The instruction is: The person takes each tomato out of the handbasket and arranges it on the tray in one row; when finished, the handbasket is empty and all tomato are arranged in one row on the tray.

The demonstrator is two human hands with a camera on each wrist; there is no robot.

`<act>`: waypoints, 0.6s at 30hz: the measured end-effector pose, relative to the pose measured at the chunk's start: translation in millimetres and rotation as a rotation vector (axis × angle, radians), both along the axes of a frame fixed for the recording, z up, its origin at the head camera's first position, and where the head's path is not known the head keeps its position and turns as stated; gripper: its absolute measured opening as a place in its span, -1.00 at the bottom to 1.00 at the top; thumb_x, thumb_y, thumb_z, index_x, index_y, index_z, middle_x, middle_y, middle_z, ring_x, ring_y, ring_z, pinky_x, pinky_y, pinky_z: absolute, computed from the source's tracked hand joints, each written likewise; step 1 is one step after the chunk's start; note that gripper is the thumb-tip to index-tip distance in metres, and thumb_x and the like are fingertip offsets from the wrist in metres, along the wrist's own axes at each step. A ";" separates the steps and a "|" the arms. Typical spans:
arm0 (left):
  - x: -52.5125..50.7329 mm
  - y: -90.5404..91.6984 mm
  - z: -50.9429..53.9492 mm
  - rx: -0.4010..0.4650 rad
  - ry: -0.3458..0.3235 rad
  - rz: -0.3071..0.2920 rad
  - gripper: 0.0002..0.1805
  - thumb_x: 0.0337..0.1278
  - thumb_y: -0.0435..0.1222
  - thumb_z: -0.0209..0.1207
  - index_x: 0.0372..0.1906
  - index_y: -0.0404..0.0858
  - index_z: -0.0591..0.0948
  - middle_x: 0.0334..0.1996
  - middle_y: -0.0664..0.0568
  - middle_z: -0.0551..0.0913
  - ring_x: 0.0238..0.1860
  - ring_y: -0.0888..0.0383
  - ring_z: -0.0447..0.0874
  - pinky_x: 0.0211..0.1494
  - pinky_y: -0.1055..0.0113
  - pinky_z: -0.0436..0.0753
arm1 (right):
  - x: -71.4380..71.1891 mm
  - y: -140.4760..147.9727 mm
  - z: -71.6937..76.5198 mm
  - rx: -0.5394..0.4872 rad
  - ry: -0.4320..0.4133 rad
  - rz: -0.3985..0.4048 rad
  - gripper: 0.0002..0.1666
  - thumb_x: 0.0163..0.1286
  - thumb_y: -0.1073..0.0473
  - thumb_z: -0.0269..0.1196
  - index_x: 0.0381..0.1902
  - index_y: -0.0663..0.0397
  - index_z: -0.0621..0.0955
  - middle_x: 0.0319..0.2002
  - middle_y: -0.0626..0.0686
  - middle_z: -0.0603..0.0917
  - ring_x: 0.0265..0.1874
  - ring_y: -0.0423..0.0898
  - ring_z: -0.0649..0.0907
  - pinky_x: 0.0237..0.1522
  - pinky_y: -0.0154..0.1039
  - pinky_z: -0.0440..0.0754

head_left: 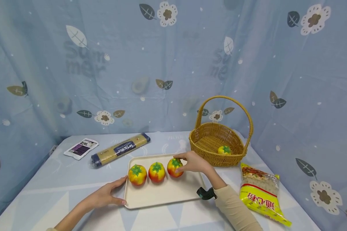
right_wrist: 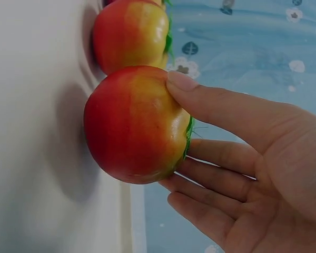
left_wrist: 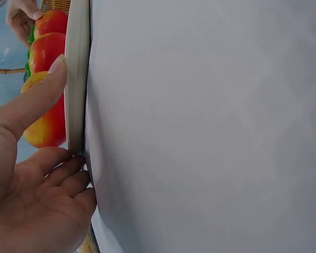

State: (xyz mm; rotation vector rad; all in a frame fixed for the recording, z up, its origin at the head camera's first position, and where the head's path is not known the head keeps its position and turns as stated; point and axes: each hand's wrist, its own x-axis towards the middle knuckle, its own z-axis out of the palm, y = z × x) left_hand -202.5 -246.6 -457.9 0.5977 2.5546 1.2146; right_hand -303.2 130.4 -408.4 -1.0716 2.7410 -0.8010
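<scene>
Three red-and-yellow persimmons with green leafy tops stand in a row on a cream tray (head_left: 162, 197). My right hand (head_left: 194, 162) pinches the rightmost persimmon (right_wrist: 134, 126) between thumb and fingers; whether it touches the tray I cannot tell. The middle persimmon (head_left: 157, 172) and the left persimmon (head_left: 137, 175) sit beside it. At the tray's left edge, my left hand (head_left: 105, 194) touches the rim with thumb and fingers spread apart. In the left wrist view its thumb (left_wrist: 39, 97) lies against the rim, with the other fingers lower down, slightly bent.
Behind the tray at right stands a wicker basket (head_left: 200, 153) with a tall handle and one more persimmon (head_left: 224, 150) inside. A yellow bag of pasta (head_left: 260, 192) lies at right. A long spaghetti pack (head_left: 120, 150) and a white pouch (head_left: 81, 148) lie at back left.
</scene>
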 end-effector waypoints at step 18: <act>-2.1 -1.4 -0.1 0.019 -0.018 0.002 0.10 -0.14 -0.14 0.46 0.43 -0.51 0.10 0.39 -0.49 0.04 0.37 -0.49 -0.10 0.34 -0.35 -0.08 | -1.6 -4.2 -6.3 0.022 -0.004 0.032 -0.33 0.17 -0.04 0.43 0.20 0.09 0.57 0.12 0.03 0.63 0.13 -0.07 0.56 0.18 -0.11 0.53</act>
